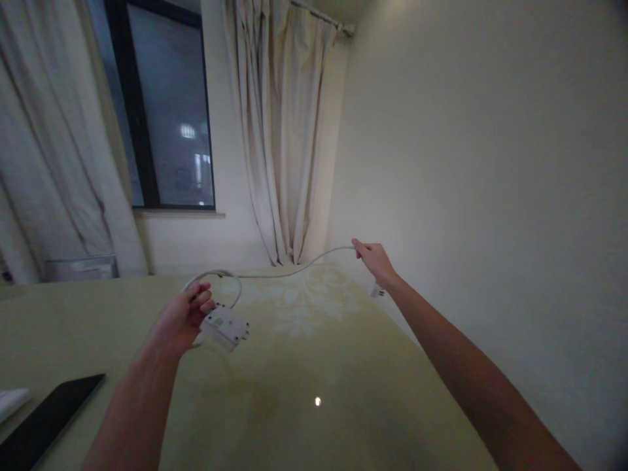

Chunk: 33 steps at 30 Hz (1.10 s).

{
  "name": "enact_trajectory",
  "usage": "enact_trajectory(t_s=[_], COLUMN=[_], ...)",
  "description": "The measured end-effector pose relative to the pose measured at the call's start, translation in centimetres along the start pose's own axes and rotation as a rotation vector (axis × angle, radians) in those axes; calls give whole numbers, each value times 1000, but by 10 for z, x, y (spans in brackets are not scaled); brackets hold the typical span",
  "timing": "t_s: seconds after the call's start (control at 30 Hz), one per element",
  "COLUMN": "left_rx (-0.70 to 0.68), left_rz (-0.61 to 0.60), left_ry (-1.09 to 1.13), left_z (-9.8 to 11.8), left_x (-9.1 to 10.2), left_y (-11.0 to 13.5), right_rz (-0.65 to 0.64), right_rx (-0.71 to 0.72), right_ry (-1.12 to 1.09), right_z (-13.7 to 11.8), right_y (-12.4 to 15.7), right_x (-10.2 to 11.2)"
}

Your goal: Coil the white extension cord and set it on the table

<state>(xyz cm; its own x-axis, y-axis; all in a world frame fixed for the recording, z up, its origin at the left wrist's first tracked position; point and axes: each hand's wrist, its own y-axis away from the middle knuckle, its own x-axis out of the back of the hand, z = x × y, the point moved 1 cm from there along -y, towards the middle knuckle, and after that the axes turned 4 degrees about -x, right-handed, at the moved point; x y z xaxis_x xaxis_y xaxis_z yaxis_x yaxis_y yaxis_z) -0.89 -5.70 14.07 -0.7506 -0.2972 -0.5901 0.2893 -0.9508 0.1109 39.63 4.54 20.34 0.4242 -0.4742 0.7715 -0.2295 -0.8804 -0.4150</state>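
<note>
With left hand [189, 317], gripping looped cord [275, 276] and, without clear view of contact, possibly supporting white block [226, 327] over table [318, 353]. With right hand [371, 257], pinching same cord farther along, leaving plug [377, 290] hanging just below. Apparently straightening or gathering cord between hands, without showing direction. Next, likely calling for firm hold on loop, gentle tension, and guiding plug clear of table edge.
</note>
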Motion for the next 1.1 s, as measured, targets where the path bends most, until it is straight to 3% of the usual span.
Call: enact_trajectory(t_s=[0.03,0.13,0.2,0.27,0.37,0.57,0.67,0.8,0.9,0.97,1.1], left_rx=[4,-17,-55,-66,-32,-89,-65,-78,-123,-198,-439], left_rz=[-20,-115,-230,-359,-496,-618,-631,-528,-434,-383,-312], left_ry=[-36,-203,-335,-461,-594,-609,-510,-369,-383,-477,-693], left_z=[-5,-24,-36,-46,-58,-76,-80,-69,-55,-47,-37], left_x=[-4,-14,-21,-29,-44,-78,-88,-88,-82,-78,-76], left_y=[-1,-2,2,10,30,66,77,80,78,76,73], right_rz=[-1,-144,-212,-208,-161,-167,-51,123,180,60,-471], right_rx=[15,23,20,25,38,70,183,427,490,438,322], right_ry=[-123,-1140,-1548,-1778,-1913,-1819,-1667,-1099,-671,-566,-613], right_z=[-16,-61,-85,-100,-108,-104,-102,-98,-95,-93,-88], right_y=[11,52,78,100,119,129,134,139,134,128,122], right_x=[-4,-15,-17,-17,-20,-46,-55,-48,-44,-49,-70])
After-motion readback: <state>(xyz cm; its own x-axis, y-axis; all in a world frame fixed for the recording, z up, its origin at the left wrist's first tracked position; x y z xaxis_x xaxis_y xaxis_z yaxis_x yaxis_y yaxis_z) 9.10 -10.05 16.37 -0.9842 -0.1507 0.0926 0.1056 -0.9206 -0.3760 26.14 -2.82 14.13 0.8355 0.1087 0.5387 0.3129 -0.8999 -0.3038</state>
